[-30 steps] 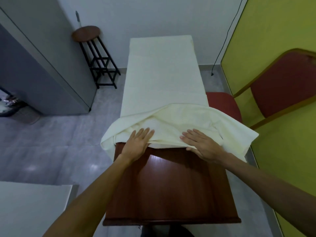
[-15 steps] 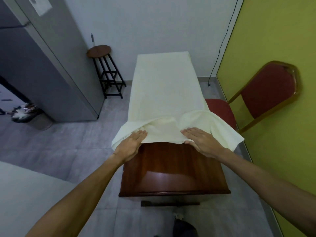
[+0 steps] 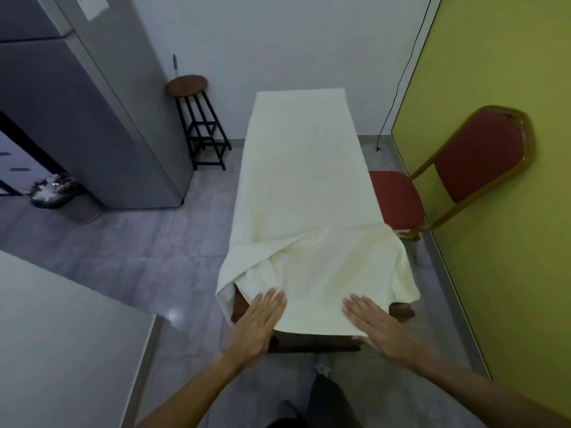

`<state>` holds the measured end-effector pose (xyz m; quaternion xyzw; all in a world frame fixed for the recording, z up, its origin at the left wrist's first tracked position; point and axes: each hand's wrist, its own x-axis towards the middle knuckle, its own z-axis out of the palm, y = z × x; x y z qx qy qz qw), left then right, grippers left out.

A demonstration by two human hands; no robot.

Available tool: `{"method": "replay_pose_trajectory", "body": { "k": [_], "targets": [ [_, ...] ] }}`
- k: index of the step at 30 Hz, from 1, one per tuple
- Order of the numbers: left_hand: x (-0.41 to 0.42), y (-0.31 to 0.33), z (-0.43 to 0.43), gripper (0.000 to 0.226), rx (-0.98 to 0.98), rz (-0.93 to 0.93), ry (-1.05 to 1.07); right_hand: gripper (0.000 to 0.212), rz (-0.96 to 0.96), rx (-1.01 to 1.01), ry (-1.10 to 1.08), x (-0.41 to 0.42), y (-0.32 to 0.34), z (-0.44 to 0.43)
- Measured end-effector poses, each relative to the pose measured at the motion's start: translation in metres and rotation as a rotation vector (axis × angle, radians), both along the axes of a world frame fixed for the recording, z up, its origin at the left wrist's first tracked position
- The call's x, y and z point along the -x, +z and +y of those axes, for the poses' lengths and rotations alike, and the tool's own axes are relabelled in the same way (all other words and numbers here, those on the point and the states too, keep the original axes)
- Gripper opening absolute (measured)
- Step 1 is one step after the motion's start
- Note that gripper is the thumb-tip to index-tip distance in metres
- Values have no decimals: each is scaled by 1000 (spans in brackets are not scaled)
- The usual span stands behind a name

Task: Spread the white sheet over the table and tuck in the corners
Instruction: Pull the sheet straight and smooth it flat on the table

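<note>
Flat, wide-open left hand [image 3: 259,322] and right hand [image 3: 374,325] press white cloth sheet [image 3: 306,180] over brown wooden worktop [image 3: 312,342], six-o'clock corners untucked.

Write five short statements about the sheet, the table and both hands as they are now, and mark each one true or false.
1. The left hand and the right hand both lie flat, fingers straight, at the near end of the white sheet. True.
2. The sheet is bunched at the far end of the table. False: the far end lies smooth; the folds are at the near end.
3. A red chair stands right of the table. True.
4. The sheet's near left corner is tucked in. False: it hangs loose, with dark wood showing beside it.
5. The stool stands right of the table. False: the stool stands left of its far end.
</note>
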<state>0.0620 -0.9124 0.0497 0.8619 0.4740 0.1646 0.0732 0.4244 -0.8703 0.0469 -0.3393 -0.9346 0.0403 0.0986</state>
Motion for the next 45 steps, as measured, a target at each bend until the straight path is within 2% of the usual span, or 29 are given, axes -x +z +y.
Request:
{"method": "replay_pose_trajectory", "body": {
  "k": [1,4,5,8,10,12,14,17,19,24,26,29,30,33,37,41,45],
  "targets": [
    [-6,-15,-16,79,23,-4,-10,50,-13,22,-4,-5,-16,-14],
    [-16,-56,-65,77,163,169,25,88,-106,206,-38,-17,-54,-49],
    [-17,-65,-72,76,180,226,35,90,-126,210,-42,-16,-61,-55],
    [-22,-71,-70,60,299,276,48,67,-143,221,10,-13,-60,-50],
    [-22,-63,-55,64,309,281,40,75,-155,243,18,-10,-45,-38],
    [-15,-54,-31,76,278,258,43,88,-71,205,1,-8,-33,-21],
    [-2,-51,-7,82,232,256,82,89,-23,185,-119,-13,-23,-2],
    [24,-48,14,89,318,272,173,87,-21,253,-394,-31,-15,29],
    [38,-50,9,95,362,293,182,95,-69,341,-456,-40,-19,34],
    [62,-55,1,99,367,406,28,107,-287,364,-216,-55,-41,25],
    [68,-60,6,83,384,408,46,103,-300,327,-155,-55,-46,26],
    [67,-65,15,60,383,312,101,83,-297,269,-100,-55,-52,28],
    [65,-65,17,60,360,277,111,76,-290,261,-91,-56,-54,30],
    [62,-58,18,80,342,194,140,60,-273,259,-51,-53,-52,39],
    [79,-41,5,87,342,185,164,55,-251,218,26,-41,-36,47],
    [94,-37,-41,71,284,185,165,54,-243,246,72,-35,-28,48],
    [74,-49,-97,59,300,206,230,54,-270,302,90,-36,-46,30]
  ]
}}
